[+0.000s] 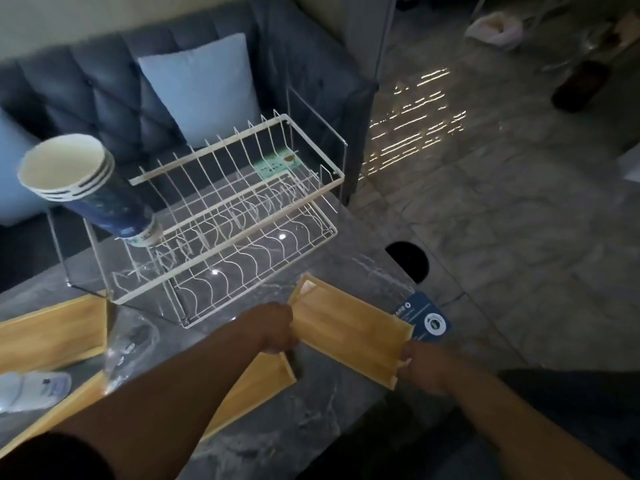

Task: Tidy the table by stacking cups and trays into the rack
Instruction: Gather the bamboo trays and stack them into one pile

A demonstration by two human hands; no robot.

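While the left hand (273,329) is gripping one short end of the flat yellow wooden tray (346,330) and the right hand (420,363) is pinching the opposite end, the tray is stretching between them over the grey marbled table (329,420), just in front of the white wire rack (242,216), where stacked blue-and-white paper cups (86,181) are leaning.

The left edge cuts off 1 wooden tray (52,336).
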